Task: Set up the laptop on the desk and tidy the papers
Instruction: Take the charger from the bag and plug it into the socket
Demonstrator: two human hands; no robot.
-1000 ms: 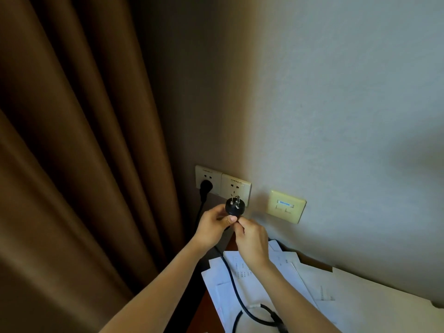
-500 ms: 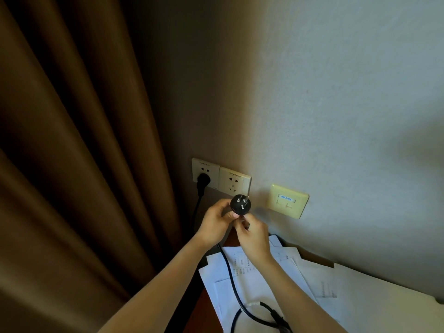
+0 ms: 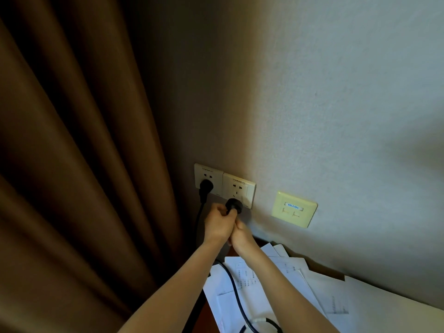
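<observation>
A black power plug [image 3: 234, 205] is held right at the lower edge of the right-hand wall socket [image 3: 239, 189]. My left hand [image 3: 219, 223] grips the plug from the left, and my right hand [image 3: 241, 233] holds it from below, partly hidden behind the left. The plug's black cable [image 3: 236, 293] runs down over loose white papers [image 3: 266, 284] spread on the desk. No laptop is in view.
Another black plug [image 3: 206, 186] sits in the left socket [image 3: 207, 176], its cable hanging down. A yellowish data outlet plate [image 3: 293, 209] is on the wall to the right. A brown curtain [image 3: 72, 176] fills the left side. The wooden desk edge [image 3: 204, 318] shows under the papers.
The plug, earlier turned with its prongs toward me, now faces the wall and has moved up and left against the right-hand socket. Both hands moved with it.
</observation>
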